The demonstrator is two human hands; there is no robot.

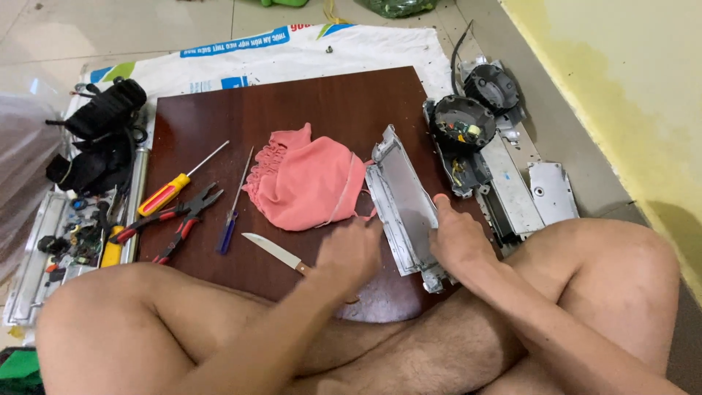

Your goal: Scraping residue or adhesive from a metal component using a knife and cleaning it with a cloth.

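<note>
Looking thru head cam: my right hand [459, 238] presses flat, fingers released, on a grey metal tray [401, 201] lying at the right edge of the dark wood board [307, 102]. My left hand [349, 252] is blurred beside the tray's left rim; can't tell its grip. Pink cloth [307, 183] lies just left of the tray, knife [274, 251] below it, pliers [175, 217] & screwdrivers [179, 183] farther left.
</note>
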